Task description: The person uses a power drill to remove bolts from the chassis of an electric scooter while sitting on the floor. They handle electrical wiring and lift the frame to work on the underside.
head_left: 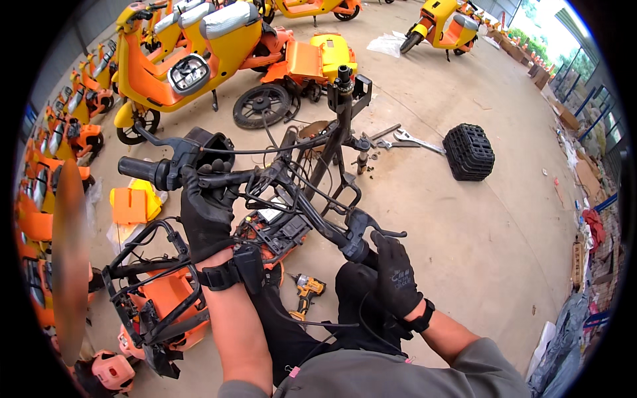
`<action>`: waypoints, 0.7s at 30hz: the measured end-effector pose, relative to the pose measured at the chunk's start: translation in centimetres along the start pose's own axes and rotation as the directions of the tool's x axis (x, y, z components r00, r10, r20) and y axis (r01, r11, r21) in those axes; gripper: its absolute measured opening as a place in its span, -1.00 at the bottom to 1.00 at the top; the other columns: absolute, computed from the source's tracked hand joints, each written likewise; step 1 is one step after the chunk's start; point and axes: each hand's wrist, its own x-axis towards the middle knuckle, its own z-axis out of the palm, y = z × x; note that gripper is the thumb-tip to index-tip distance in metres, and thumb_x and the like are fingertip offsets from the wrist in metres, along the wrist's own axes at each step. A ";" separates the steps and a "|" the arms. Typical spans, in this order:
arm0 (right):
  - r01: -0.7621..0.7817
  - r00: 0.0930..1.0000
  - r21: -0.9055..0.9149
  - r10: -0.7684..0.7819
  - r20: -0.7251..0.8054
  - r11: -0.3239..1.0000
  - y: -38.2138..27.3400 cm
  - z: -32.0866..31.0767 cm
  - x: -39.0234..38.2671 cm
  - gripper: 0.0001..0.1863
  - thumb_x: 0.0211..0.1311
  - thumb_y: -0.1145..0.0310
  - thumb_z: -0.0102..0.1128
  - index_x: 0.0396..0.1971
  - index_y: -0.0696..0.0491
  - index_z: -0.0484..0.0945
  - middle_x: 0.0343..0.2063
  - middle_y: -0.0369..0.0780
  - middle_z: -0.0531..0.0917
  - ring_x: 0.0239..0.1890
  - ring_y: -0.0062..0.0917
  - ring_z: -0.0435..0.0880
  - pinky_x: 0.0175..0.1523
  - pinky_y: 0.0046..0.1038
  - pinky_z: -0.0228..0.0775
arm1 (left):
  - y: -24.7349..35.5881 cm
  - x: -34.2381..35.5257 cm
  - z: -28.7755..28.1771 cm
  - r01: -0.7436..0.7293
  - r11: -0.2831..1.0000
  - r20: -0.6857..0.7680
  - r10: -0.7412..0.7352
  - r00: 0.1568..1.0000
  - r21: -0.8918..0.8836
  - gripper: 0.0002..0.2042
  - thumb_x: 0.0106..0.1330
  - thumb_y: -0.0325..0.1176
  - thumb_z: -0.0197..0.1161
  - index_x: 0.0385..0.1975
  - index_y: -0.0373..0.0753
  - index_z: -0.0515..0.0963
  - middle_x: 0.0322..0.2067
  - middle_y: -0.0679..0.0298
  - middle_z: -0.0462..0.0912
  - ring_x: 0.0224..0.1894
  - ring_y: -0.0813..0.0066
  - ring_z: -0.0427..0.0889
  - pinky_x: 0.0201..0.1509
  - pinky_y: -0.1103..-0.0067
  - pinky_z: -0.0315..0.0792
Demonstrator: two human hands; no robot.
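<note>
Left fingers (192, 186) and right fingers (385, 246) clasp one handlebar (321, 224) bearing two brake levers (387, 231).

Handlebar (323, 224) black, left glove (207, 215) black, right glove (396, 277) black with pale print, drill (310, 287) yellow and black, basket (469, 152) black, gridded

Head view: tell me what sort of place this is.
Probably a scooter repair or dismantling hall: many yellow-and-orange scooters stand around, and a wrench and a yellow power drill lie on the floor.
</note>
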 end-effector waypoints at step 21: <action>-0.069 0.997 -0.219 0.072 0.007 0.973 1.7 -18.3 1.2 -0.48 -0.10 0.43 0.40 -0.07 0.08 0.41 -0.38 -0.06 0.63 -0.36 -0.13 0.65 -0.31 -0.25 0.48 | -1.2 -3.7 8.1 0.152 0.988 0.367 -0.153 0.917 0.032 -0.75 0.49 -0.25 -0.03 -0.06 -0.29 0.45 -0.05 0.04 0.59 0.07 0.14 0.58 0.12 0.26 0.55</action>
